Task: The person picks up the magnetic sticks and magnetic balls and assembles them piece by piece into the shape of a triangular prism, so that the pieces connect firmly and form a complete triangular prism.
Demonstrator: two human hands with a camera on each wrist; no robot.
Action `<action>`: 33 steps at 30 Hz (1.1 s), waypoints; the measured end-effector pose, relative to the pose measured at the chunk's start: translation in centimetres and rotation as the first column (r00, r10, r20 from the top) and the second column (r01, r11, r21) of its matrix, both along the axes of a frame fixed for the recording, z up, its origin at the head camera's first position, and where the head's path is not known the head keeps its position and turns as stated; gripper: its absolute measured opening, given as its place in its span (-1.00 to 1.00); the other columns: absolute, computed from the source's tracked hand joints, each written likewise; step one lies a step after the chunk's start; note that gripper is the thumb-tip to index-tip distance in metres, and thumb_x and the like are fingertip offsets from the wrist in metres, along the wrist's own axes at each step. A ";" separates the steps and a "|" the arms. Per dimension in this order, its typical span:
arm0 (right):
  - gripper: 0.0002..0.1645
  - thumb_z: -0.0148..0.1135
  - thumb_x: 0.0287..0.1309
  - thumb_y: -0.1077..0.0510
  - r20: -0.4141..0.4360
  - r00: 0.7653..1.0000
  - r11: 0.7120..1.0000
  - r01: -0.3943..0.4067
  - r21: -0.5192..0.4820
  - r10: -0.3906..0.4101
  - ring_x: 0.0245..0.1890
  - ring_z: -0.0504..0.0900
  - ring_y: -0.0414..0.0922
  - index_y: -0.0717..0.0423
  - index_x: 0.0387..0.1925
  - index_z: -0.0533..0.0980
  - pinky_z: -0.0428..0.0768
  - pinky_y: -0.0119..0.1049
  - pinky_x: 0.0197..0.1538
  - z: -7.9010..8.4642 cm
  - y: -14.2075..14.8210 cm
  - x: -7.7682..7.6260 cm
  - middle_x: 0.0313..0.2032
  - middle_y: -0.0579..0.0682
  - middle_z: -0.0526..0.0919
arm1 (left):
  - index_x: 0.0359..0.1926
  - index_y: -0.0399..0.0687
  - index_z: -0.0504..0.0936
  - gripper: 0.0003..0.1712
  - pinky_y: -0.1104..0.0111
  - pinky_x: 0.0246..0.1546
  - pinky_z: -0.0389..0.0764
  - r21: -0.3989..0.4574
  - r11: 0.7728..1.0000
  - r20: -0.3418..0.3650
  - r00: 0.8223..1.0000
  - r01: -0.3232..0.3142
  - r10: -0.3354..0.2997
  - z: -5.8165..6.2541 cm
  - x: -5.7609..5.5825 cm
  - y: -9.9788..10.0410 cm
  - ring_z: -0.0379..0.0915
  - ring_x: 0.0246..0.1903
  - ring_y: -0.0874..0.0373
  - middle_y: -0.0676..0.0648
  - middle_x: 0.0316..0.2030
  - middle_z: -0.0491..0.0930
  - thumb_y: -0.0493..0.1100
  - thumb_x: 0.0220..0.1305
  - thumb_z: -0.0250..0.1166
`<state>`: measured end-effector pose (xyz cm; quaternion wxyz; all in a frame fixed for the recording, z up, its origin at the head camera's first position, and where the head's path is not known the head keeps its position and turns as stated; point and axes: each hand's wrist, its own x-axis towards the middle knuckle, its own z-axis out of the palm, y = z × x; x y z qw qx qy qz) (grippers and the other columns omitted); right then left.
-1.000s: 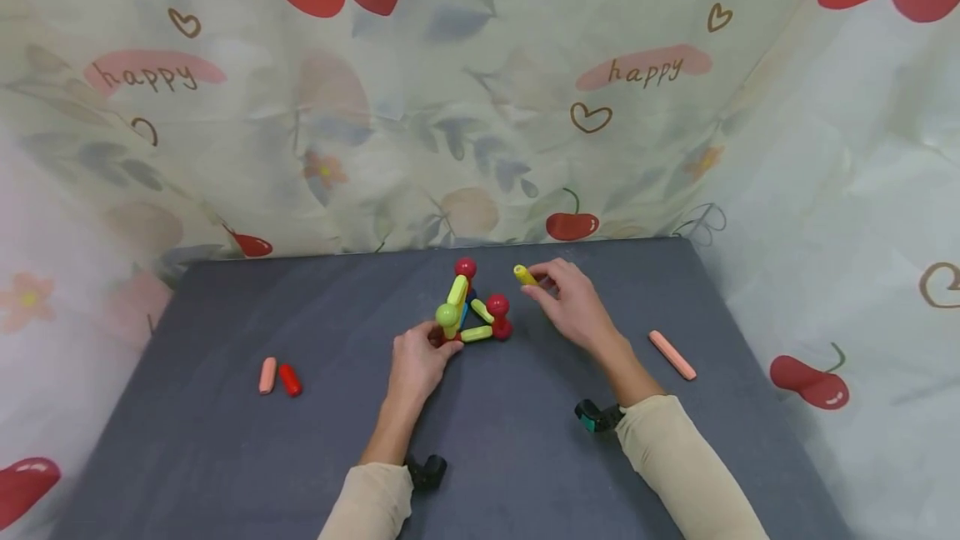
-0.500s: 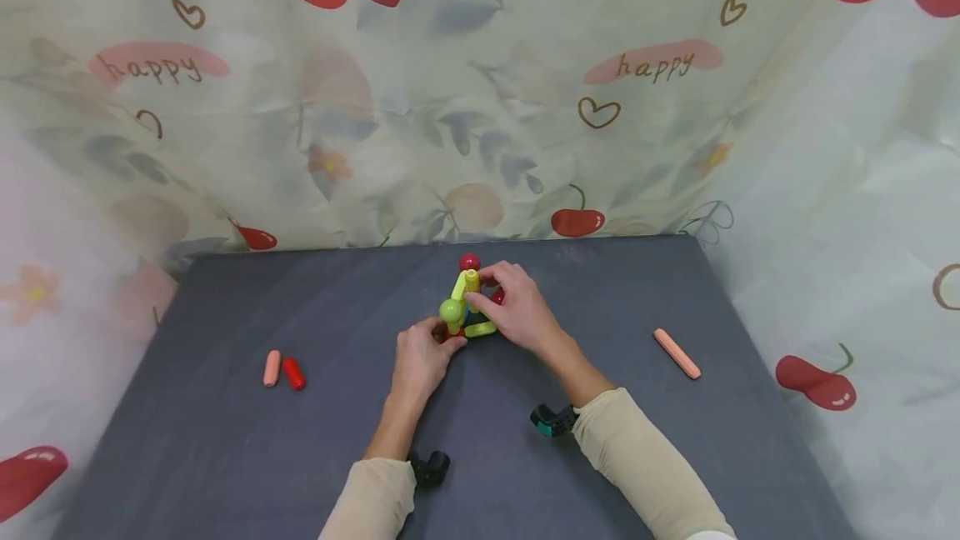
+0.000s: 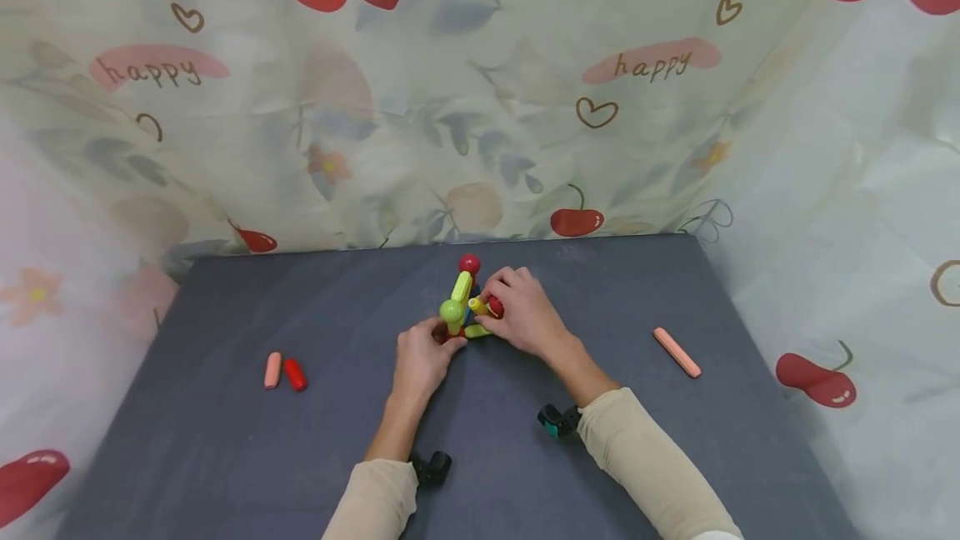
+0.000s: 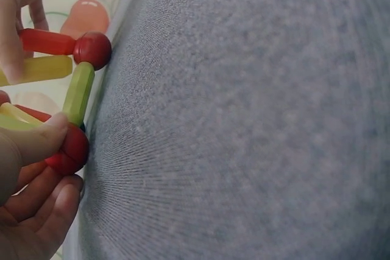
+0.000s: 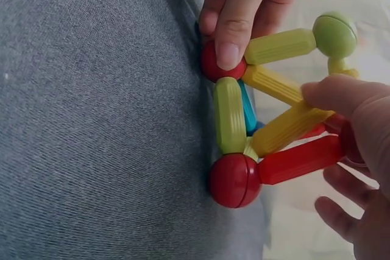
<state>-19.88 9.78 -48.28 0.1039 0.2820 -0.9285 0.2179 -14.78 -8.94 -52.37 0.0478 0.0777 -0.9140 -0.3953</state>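
Note:
A structure of magnetic rods and balls stands on the dark table. My left hand [image 3: 420,357] pinches a red ball [image 4: 72,151] at its near-left base corner. A light green rod [image 5: 230,117] joins that ball to another red ball [image 5: 234,181] at the right corner, which bears an upright red rod [image 5: 301,159]. My right hand [image 3: 521,311] pinches a yellow rod [image 5: 289,129] slantwise, its lower end right at this right-corner ball. The light green ball [image 3: 452,312] tops the left upright, and a red ball [image 3: 469,263] stands at the back. Blue parts inside are partly hidden.
A pink rod [image 3: 677,352] lies on the table [image 3: 495,457] to the right. On the left lie a shorter pink rod [image 3: 272,371] and a red rod [image 3: 295,374]. A printed curtain [image 3: 420,107] hangs behind the table's back edge.
My right hand has carried the yellow rod leftward from beside the structure to it, then lowered and tilted the rod toward the right corner. My left hand keeps hold of the base ball.

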 end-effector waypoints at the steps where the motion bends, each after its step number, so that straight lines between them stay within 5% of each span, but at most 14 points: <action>1: -0.71 0.55 0.09 -0.06 -0.006 1.000 0.999 -0.003 0.035 0.003 -0.05 0.51 0.02 -0.08 -0.23 0.65 0.56 -0.01 0.05 0.1 0.0 0.0 -0.04 -0.03 0.61 | -0.12 -0.06 0.78 -0.65 0.13 -0.20 0.69 0.001 1.000 0.002 1.000 -0.001 0.001 0.0 0.0 0.0 0.69 -0.27 0.04 -0.09 -0.28 0.78 -0.01 0.12 0.57; 13: -0.78 0.53 0.12 -0.03 0.132 0.989 0.996 -0.071 0.058 0.062 -0.27 0.47 -0.15 -0.12 -0.27 0.63 0.45 -0.26 -0.26 0.8 -0.3 -0.2 -0.44 -0.19 0.64 | -0.09 -0.06 0.78 -0.64 0.13 -0.19 0.70 0.014 1.000 0.002 1.000 -0.007 0.006 -0.2 0.0 0.2 0.69 -0.27 0.04 -0.10 -0.28 0.79 -0.02 0.12 0.57; 33: -0.71 0.53 0.12 -0.04 0.077 0.984 0.973 -0.172 0.156 0.161 -0.34 0.37 -0.15 -0.10 -0.12 0.73 0.36 -0.29 -0.26 0.7 -0.4 -0.3 -0.34 -0.17 0.75 | -0.07 -0.06 0.78 -0.62 0.14 -0.19 0.71 -0.001 1.000 0.013 1.000 -0.016 0.016 0.0 0.1 0.3 0.70 -0.26 0.04 -0.10 -0.26 0.78 -0.01 0.13 0.56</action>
